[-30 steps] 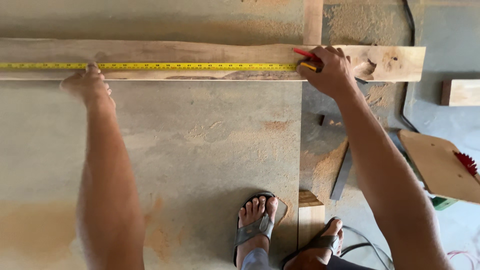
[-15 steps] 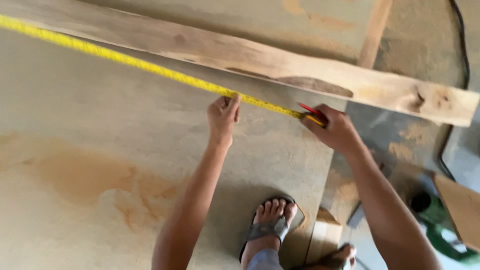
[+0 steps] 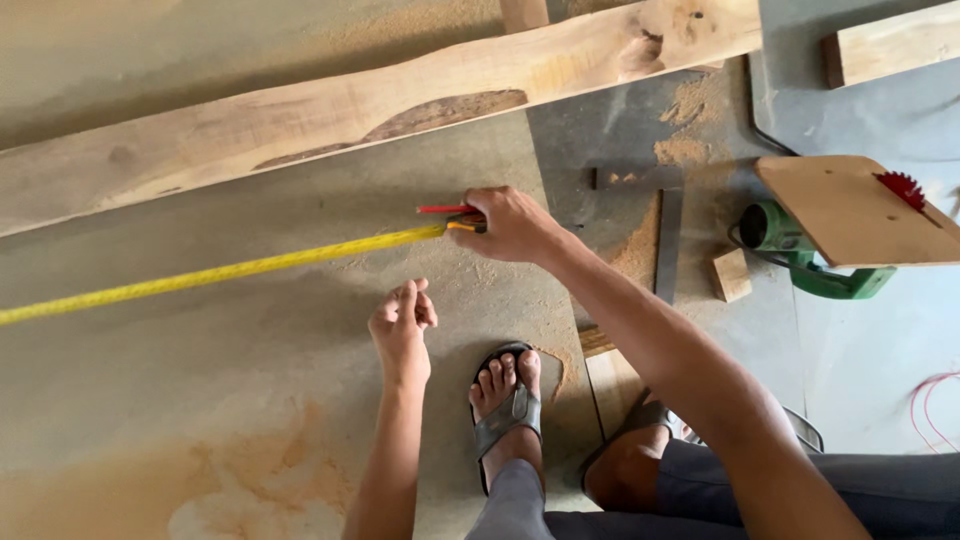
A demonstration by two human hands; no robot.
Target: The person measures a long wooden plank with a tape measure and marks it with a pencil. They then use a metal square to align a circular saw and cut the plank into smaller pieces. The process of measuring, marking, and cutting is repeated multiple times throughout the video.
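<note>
I see a long wooden plank (image 3: pixel 330 115), raw and rough-sawn, with a dark bark-like patch and a knot. The tape measure (image 3: pixel 220 270) looks like glossy yellow metal ribbon. My right hand (image 3: pixel 510 225) grips a smooth red pencil (image 3: pixel 445 209). The floor (image 3: pixel 200 400) is matt, dusty concrete with sawdust. The saw (image 3: pixel 810 255) has a green painted body under a smooth plywood plate.

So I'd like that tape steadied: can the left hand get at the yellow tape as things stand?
Probably yes. The left hand hangs empty just below the yellow tape, with only bare floor between them, and the right hand grips the tape's end farther along.
</note>
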